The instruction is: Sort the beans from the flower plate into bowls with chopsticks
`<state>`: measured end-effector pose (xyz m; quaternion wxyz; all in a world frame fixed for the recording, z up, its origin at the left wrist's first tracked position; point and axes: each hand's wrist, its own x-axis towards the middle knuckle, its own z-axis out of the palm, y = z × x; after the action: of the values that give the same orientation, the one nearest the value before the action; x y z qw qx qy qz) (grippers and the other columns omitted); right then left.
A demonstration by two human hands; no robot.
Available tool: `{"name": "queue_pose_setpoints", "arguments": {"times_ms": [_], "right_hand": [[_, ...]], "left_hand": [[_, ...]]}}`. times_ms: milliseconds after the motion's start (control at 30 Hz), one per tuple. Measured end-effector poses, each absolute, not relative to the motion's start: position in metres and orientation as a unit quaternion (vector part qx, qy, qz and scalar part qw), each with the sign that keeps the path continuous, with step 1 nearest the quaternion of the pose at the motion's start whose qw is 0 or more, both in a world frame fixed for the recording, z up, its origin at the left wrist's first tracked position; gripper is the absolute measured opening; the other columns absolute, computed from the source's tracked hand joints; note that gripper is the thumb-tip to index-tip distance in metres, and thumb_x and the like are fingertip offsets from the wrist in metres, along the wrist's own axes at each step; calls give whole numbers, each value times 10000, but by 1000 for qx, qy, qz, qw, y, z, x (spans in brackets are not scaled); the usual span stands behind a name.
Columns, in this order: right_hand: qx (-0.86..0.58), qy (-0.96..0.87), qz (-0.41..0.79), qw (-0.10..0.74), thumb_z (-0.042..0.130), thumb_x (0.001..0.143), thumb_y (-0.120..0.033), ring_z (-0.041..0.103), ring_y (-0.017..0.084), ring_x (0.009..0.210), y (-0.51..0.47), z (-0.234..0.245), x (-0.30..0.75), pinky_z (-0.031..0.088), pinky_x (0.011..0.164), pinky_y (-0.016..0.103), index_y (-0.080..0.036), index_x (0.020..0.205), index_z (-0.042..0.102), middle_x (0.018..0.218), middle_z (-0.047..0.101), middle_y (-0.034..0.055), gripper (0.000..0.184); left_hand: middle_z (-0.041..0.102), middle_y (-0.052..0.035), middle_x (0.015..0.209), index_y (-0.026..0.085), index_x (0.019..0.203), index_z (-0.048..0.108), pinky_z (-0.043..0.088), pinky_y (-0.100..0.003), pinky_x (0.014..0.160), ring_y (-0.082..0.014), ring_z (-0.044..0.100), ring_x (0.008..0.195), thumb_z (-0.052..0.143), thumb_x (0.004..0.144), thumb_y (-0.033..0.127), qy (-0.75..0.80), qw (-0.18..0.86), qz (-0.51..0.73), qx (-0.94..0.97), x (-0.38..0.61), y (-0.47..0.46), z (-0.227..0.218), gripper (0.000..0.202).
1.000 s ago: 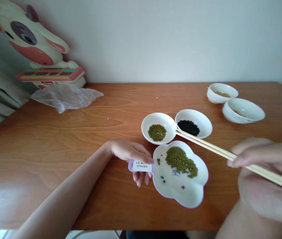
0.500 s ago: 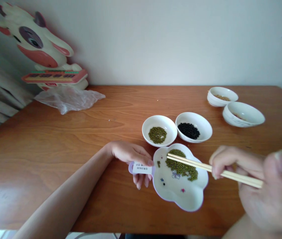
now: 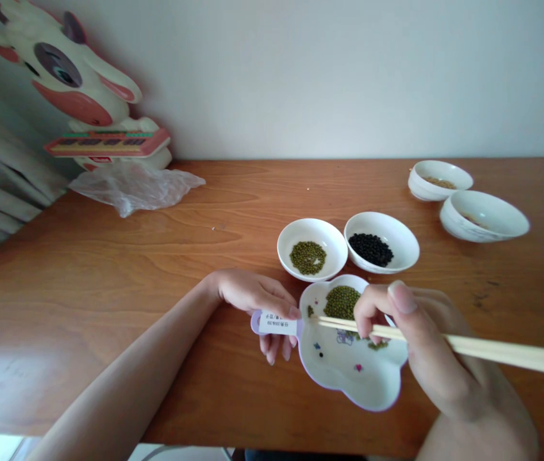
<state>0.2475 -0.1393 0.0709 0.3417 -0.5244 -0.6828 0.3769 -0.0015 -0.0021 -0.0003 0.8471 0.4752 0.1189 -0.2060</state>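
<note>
My left hand (image 3: 264, 304) grips the lilac, labelled handle of a white cloud-shaped plate (image 3: 324, 374), thumb on top and fingers beneath. Green mung beans (image 3: 342, 303) lie across its upper part, with a small cluster near the handle and one black bean (image 3: 321, 354) lower down. In my right hand (image 3: 425, 346) is a pair of wooden chopsticks (image 3: 483, 349). Their tips are over the plate's left side, close to the small cluster; nothing is clearly pinched between them. That hand hides some of the plate's right side and its beans.
Just beyond the plate stand a white bowl (image 3: 285, 246) of mung beans and another white bowl (image 3: 409, 243) of black beans. Two more bowls (image 3: 487, 218) (image 3: 449, 174) sit at the back right. A clear plastic bag (image 3: 140, 189) and a cow toy keyboard (image 3: 108, 144) are at the back left.
My right hand has moved left over the plate, and the chopstick tips have shifted down and left from the main bean pile toward the small cluster. My left hand keeps its hold.
</note>
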Motion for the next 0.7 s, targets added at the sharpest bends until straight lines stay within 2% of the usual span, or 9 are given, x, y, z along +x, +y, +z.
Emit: {"name": "queue_pose_setpoints", "arguments": {"times_ms": [200,700], "right_hand": [[-506,-669,396,374,181,1056,-574,454,143,538,-140,66,252,307,523,321,-214,689,561,571,509,-1,639],[-509,-696,376,340,224,1070,-535,466,143,579,-134,65,246,322,559,321,-218,716,550,610,528,-5,576]], "left_hand": [[758,-125,1018,116,1067,707,607,-269,737,-195,768,813,524,1017,452,110,852,-198,472,-2,-2,-3,386],[761,-132,1033,115,1072,711,612,-276,738,-206,773,827,522,1019,452,117,849,-200,475,-2,-2,-1,390]]}}
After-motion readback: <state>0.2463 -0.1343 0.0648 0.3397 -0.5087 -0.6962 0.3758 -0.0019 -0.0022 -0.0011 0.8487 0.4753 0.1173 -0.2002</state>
